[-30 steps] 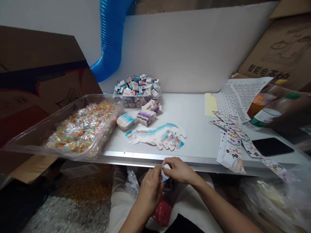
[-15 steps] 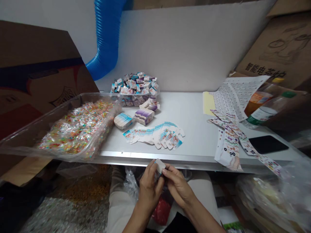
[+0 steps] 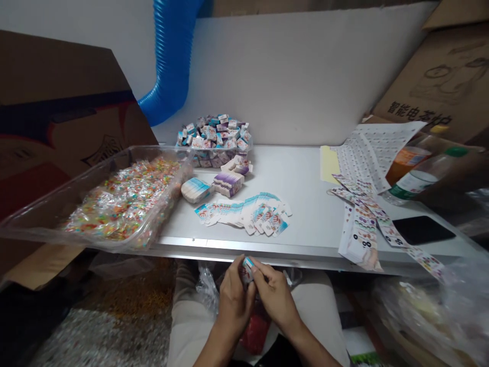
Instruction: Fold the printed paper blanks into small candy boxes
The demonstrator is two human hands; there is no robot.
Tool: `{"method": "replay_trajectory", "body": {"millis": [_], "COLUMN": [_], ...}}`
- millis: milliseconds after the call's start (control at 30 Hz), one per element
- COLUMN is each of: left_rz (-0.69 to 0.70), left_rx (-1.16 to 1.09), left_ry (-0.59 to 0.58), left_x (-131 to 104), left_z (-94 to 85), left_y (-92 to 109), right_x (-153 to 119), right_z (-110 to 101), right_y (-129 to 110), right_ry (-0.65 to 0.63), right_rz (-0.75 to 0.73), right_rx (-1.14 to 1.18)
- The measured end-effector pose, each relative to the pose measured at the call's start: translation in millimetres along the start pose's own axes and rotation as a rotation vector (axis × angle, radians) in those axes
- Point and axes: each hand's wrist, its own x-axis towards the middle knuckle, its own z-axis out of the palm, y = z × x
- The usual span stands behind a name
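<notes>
Over the lap, just in front of the table edge, my left hand (image 3: pixel 234 290) and my right hand (image 3: pixel 275 293) both grip a small blue-and-white printed box (image 3: pixel 247 268). Fingers of both hands are closed around its sides and cover much of it. Beyond the hands, a fanned row of flat blue-and-white cartons (image 3: pixel 244 211) lies on the white table (image 3: pixel 305 204). Behind that row sit a blue-striped stack of cartons (image 3: pixel 196 190) and a purple-striped stack (image 3: pixel 228 183). A clear tub (image 3: pixel 214 159) heaped with small folded boxes (image 3: pixel 216 132) stands at the back.
On the left, a large clear tray (image 3: pixel 23 227) holds many small packets with colourful bits (image 3: pixel 126 199). To the right are printed sheets (image 3: pixel 367 153), label strips (image 3: pixel 362 229), drink bottles (image 3: pixel 416 178) and a black phone (image 3: pixel 424 230). A blue hose (image 3: pixel 171 66) hangs behind.
The small box has turned in my hands: a plain white face showed before, and now a printed face and blue edge show. My right thumb has shifted to its upper edge.
</notes>
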Motion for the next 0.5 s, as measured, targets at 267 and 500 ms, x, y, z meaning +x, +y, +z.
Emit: {"method": "replay_trajectory", "body": {"millis": [267, 500], "left_rz": [0.056, -0.062], "left_rx": [0.042, -0.144], "left_ry": [-0.074, -0.171], "left_x": [-5, -2], "left_z": [-0.4, -11.5], "left_y": [-8, 0], "right_x": [-6, -6], "right_z": [-6, -24], "right_y": [-1, 9], "right_ry": [0.016, -0.078], "right_rz": [-0.491, -0.665], "right_rx": [-0.596, -0.636]}}
